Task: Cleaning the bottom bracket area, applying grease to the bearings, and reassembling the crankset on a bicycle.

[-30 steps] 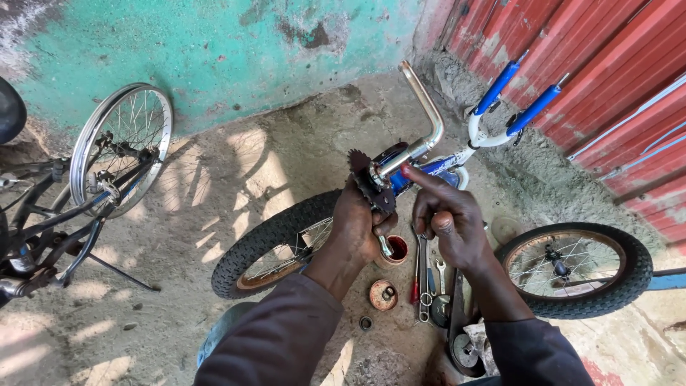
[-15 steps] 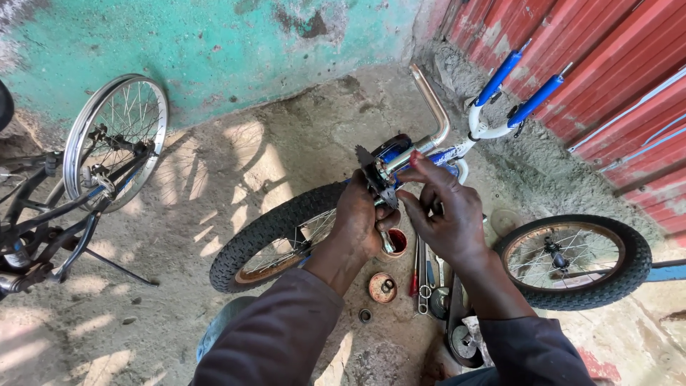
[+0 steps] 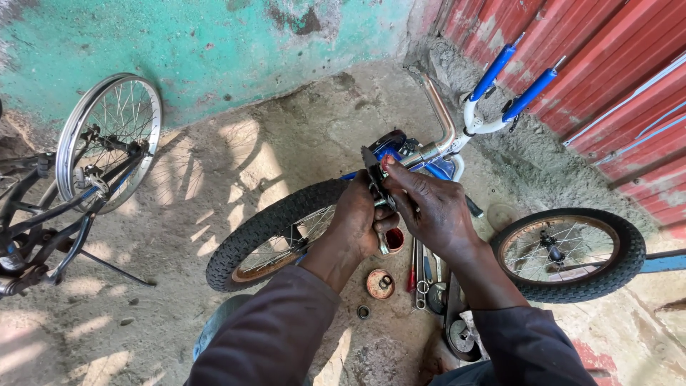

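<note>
Both hands meet over the blue bicycle [image 3: 429, 168]: the left hand [image 3: 361, 221] and right hand [image 3: 432, 211] pinch a small dark metal part [image 3: 375, 175]. Below the bicycle, a red tin [image 3: 380, 284] and tools [image 3: 421, 275] lie on the floor [image 3: 236, 154].

Spoked silver wheel [image 3: 107, 143] left, teal wall [image 3: 200, 50], red corrugated shutter [image 3: 607, 64] right.

A small dark toothed sprocket [image 3: 373, 176] on a short metal axle is gripped upright between the left hand [image 3: 359, 220] and the right hand [image 3: 429, 207], its teeth raised above the left fingers. The axle's lower end is seen protruding below the left palm. Its surface looks greasy and worn.
</note>
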